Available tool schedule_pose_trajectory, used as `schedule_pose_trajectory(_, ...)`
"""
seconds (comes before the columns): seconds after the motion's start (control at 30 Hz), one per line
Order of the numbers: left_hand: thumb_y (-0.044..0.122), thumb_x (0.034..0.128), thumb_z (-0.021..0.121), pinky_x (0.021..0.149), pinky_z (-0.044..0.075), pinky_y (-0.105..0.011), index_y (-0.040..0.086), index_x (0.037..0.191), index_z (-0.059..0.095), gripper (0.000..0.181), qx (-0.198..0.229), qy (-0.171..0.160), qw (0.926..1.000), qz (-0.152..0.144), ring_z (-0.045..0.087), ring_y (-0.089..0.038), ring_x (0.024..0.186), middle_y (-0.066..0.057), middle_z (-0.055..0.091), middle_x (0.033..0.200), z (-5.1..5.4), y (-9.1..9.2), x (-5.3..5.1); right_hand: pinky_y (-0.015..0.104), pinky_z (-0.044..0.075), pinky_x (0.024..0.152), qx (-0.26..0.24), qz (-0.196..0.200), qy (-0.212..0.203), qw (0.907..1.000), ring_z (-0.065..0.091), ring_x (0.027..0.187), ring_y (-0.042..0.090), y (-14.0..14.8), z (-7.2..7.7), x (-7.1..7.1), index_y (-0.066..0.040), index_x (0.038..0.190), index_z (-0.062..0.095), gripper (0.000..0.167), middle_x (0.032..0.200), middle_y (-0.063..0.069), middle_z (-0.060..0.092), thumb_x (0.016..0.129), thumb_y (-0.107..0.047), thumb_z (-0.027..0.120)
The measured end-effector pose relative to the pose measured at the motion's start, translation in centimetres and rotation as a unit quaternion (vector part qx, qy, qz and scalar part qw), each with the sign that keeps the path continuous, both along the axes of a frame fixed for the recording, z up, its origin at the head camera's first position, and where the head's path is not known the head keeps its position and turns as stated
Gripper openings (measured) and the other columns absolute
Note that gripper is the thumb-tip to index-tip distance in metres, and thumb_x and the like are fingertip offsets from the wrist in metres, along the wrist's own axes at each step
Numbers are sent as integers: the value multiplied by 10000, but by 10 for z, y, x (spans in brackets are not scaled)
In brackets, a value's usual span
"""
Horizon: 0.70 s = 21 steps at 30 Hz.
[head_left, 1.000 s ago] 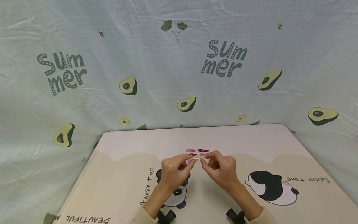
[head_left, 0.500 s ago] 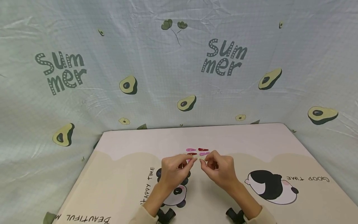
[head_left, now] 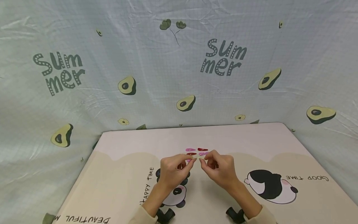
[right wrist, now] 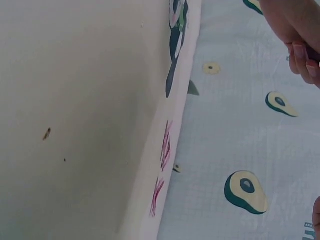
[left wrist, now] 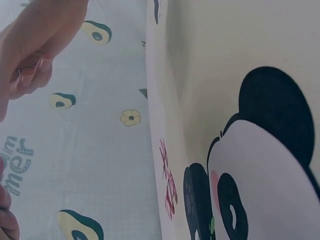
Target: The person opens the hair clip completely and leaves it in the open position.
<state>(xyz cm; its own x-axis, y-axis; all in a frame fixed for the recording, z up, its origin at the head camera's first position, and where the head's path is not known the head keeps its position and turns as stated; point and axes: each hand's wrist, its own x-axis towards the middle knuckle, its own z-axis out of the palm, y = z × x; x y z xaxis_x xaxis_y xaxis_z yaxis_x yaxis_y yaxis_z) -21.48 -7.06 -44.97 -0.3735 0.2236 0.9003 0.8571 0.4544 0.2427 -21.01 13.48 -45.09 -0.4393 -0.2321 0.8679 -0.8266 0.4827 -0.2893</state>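
In the head view my left hand [head_left: 174, 169] and right hand [head_left: 219, 168] meet above the middle of the table. Thumb and forefinger of each pinch one end of a small, thin, pale yellow-green hair clip [head_left: 198, 158]. Just beyond the fingertips lie snap hair clips: a pink clip [head_left: 190, 150], a red clip [head_left: 202, 149], a second red clip [head_left: 191, 153] and another pink clip [head_left: 203, 153]. A further bit of pink shows beside the left fingers, mostly hidden. Neither wrist view shows the held clip; hands appear only at their edges.
The table [head_left: 126, 183] has a pale mat printed with a panda [head_left: 176, 196] and a black-and-white dog [head_left: 272, 186]. A curtain [head_left: 156, 62] printed with avocados hangs behind it and at both sides. Black wrist devices [head_left: 165, 216] sit near the sleeves.
My right hand has shifted slightly left, closer to the left hand. Both keep pinching the pale clip, and the clips on the table stay put.
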Motion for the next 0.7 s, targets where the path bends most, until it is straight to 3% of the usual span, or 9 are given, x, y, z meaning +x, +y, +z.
schedule_pose_trajectory(0.37, 58, 792, 835, 484, 336, -58, 97, 872, 786, 102, -24, -66, 10000, 56, 466, -25, 437, 53, 615, 552, -1, -1, -1, 134, 385, 449, 120, -55, -140, 9998, 408, 475, 11, 1, 2, 1, -90, 850, 628, 351, 553, -51, 535, 1013, -399, 604)
schedule_pose_trajectory(0.7, 81, 813, 834, 479, 323, -56, 119, 920, 799, 120, 23, -84, 9999, 76, 452, -16, 429, 64, 591, 531, -2, -2, -2, 90, 378, 481, 316, 2, -307, 9990, 417, 486, -3, 4, 2, 0, -100, 882, 645, 180, 565, -55, 557, 948, -237, 742)
